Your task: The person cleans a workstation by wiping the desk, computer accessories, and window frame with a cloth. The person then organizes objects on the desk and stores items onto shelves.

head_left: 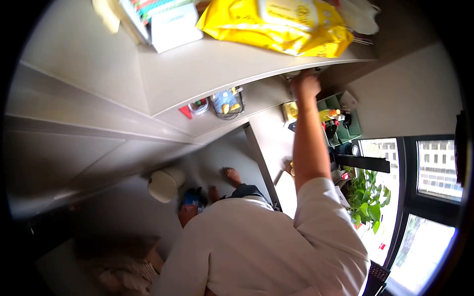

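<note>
My right hand (307, 85) is stretched forward into the shelf space under the upper board. Its fingers are blurred and partly hidden, so I cannot see whether it grips anything. Close below it are a small yellow packet (290, 111) and a green organizer box (344, 118) with bottles and other items in it. Low at my left side, my left hand (187, 215) is closed on a blue and black object (194, 199) whose kind is unclear.
A yellow packet of wipes (276, 24) and a white box (175, 27) lie on the upper shelf (197, 71). On the lower shelf is a wire basket (228, 104) holding a small figure. A white bin (165, 185) stands on the floor; a leafy plant (368, 200) is by the window.
</note>
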Tool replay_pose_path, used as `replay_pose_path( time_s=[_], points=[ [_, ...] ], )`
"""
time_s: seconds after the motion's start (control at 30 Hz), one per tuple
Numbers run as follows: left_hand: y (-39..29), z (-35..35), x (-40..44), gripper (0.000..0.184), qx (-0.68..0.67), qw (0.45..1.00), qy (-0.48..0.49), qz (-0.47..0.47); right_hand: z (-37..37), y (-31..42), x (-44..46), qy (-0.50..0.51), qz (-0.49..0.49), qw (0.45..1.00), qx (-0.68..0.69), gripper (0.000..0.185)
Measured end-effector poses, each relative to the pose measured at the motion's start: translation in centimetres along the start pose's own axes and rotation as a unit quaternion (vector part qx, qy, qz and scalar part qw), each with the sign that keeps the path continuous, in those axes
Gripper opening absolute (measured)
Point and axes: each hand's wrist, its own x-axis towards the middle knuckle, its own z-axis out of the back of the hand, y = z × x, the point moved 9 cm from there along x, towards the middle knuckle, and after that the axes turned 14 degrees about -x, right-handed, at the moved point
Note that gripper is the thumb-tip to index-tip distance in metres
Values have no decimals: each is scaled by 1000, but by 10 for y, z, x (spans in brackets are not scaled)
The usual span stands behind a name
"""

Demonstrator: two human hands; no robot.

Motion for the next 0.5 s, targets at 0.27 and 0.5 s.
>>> replay_pose_path(
  time_s=[0.27, 0.5],
  points=[
    [-40, 30, -16, 32, -39, 998, -31, -41, -99, -5, -42, 149, -67, 983, 84, 35],
    [-9, 26, 0, 34, 20, 993, -66, -98, -67, -15, -19, 31, -83, 991, 100, 34]
  ],
)
